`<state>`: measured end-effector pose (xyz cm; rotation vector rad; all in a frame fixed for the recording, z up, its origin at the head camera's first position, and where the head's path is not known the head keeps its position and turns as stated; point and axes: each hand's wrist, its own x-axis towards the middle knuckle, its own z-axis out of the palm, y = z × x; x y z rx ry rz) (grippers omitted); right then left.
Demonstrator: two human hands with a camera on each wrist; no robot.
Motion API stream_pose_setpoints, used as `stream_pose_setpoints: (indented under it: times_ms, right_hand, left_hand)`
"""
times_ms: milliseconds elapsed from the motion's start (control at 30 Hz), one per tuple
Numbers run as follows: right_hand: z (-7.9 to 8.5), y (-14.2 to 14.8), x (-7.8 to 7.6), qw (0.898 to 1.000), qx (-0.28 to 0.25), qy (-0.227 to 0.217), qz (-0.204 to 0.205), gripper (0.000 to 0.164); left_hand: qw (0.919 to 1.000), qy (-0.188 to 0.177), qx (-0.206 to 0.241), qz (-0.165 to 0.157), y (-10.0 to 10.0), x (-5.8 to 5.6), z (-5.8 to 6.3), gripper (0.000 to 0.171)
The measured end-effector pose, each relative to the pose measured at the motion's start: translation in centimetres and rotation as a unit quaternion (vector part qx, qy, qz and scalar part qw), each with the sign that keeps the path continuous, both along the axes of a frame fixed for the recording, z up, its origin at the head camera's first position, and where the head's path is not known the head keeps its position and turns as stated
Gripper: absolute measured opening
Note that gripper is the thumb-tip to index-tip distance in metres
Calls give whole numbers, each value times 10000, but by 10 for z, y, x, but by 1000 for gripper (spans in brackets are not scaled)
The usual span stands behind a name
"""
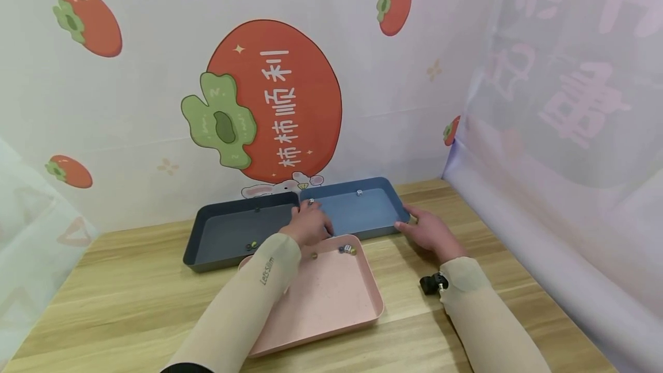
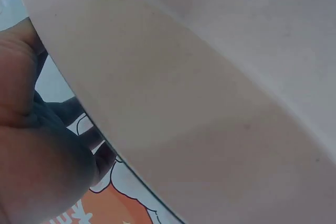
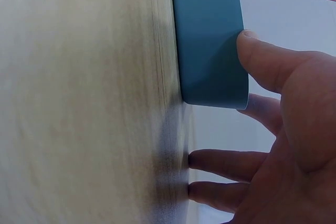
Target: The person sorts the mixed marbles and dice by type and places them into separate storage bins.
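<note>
Blue tray [image 1: 357, 209] has one corner pinched by the right hand [image 1: 432, 232]; how the left hand [image 1: 308, 226] grips, I cannot tell.

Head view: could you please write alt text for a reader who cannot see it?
A person's right hand holds the right corner of a blue tray, while the left hand reaches over its left end. A dark tray stands to the left and a pink tray in front, on a wooden table; small items lie in all three.
</note>
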<state>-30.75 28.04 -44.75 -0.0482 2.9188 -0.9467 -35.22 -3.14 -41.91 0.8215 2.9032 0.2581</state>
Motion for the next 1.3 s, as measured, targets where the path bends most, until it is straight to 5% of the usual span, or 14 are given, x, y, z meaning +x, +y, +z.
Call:
stream_pose_setpoints:
  times_ms: [933,1200,1300]
  right_hand:
    - [2,-1,1,10000,69,-26,14,73]
    - [3,-1,1,10000,44,-58,9,72]
    - [2,-1,1,10000,54,-81,-10,72]
  left_hand:
    - [9972,-193,-456,-559,6,-11,-9,27]
    - [9996,-161,-171,-124,1,-10,0,8]
    - [9994,-171,-288,-89,-2,-9,2,14]
